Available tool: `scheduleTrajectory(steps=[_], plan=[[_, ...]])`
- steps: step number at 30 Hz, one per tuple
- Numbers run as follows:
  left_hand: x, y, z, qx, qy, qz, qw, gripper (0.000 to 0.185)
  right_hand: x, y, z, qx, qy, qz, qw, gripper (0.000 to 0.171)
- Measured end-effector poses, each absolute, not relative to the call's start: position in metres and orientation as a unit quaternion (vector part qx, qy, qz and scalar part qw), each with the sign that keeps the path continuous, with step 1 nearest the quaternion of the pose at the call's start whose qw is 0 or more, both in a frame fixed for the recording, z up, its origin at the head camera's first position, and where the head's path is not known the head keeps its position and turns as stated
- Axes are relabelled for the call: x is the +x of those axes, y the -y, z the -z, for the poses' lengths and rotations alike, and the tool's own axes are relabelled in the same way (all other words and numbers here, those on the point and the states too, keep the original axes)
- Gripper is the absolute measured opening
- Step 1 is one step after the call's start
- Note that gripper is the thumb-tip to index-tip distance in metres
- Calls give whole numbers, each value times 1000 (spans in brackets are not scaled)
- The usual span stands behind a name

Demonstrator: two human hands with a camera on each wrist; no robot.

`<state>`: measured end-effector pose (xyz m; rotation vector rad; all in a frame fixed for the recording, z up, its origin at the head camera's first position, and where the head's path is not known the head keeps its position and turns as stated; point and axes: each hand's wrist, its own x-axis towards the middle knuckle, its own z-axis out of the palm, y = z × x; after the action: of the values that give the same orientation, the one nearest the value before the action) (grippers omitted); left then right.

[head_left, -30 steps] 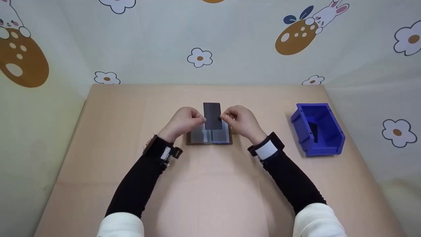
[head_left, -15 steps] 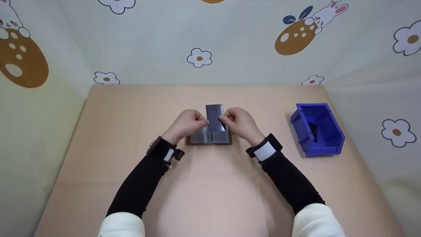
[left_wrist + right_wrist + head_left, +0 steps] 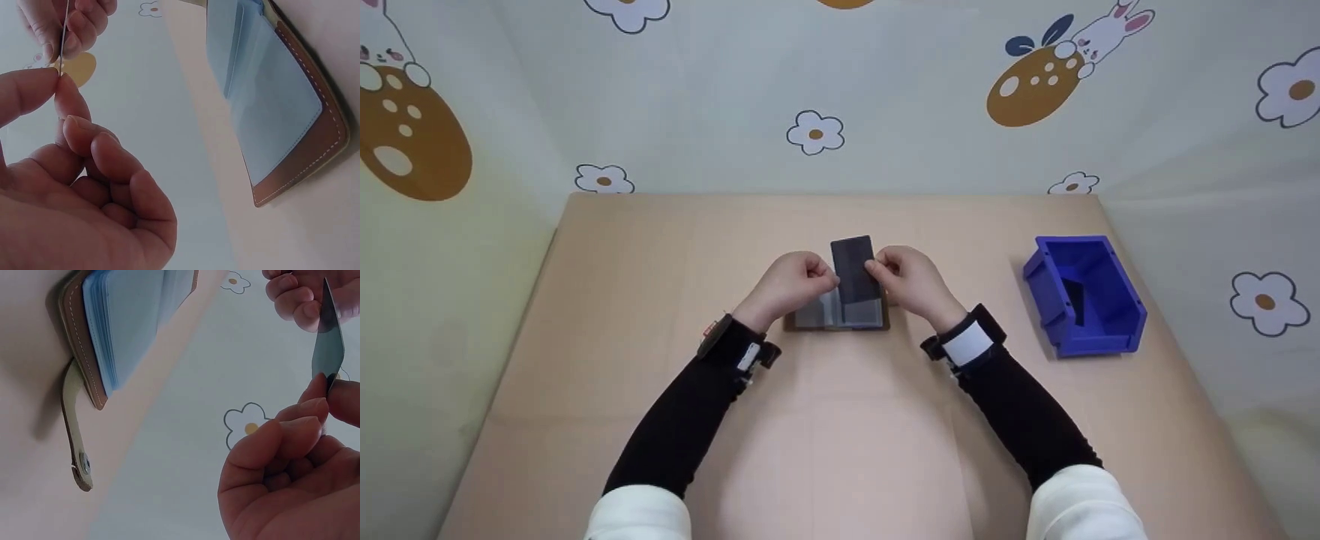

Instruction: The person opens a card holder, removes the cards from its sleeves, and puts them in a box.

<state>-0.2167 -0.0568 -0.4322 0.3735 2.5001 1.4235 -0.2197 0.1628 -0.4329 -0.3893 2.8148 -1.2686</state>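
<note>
A dark card (image 3: pixel 855 268) is held up between both hands above an open brown card holder (image 3: pixel 838 315) lying on the table. My left hand (image 3: pixel 795 283) pinches the card's left edge between thumb and forefinger; the card (image 3: pixel 63 36) shows edge-on in the left wrist view. My right hand (image 3: pixel 906 279) pinches its right edge, and the card (image 3: pixel 327 346) appears there as a thin grey blade. The card holder (image 3: pixel 281 107) has pale blue plastic sleeves and stitched brown leather. In the right wrist view the card holder (image 3: pixel 121 329) shows a strap with a snap button (image 3: pixel 84 464).
A blue plastic bin (image 3: pixel 1084 292) stands at the right of the tan table (image 3: pixel 840 420), with something dark inside. Patterned cloth walls with flowers and rabbits close in the back and sides.
The card has tilted and come slightly lower and closer to the holder; both hands shifted a little inward and keep pinching it.
</note>
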Motion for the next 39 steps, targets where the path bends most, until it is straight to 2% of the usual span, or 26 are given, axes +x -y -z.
scheduleTrajectory(steps=[3,7,16,20,30,39], plan=[[-217,59,436,116,-862,-481,108,15,-220,-166,432,-124,-906,406,8,22],[-219,64,444,103,-893,-431,78,14,-221,-171,432,-127,-908,400,-4,22],[-219,75,465,45,-967,-250,14,23,-218,-185,430,-124,-909,398,-8,21],[-218,78,472,20,-978,-208,20,32,-216,-192,429,-117,-912,394,-9,21],[-218,78,482,0,-980,-190,60,31,-211,-218,423,-108,-909,402,-31,21],[-219,76,483,8,-981,-186,59,27,-205,-275,407,-36,-919,390,-41,25]])
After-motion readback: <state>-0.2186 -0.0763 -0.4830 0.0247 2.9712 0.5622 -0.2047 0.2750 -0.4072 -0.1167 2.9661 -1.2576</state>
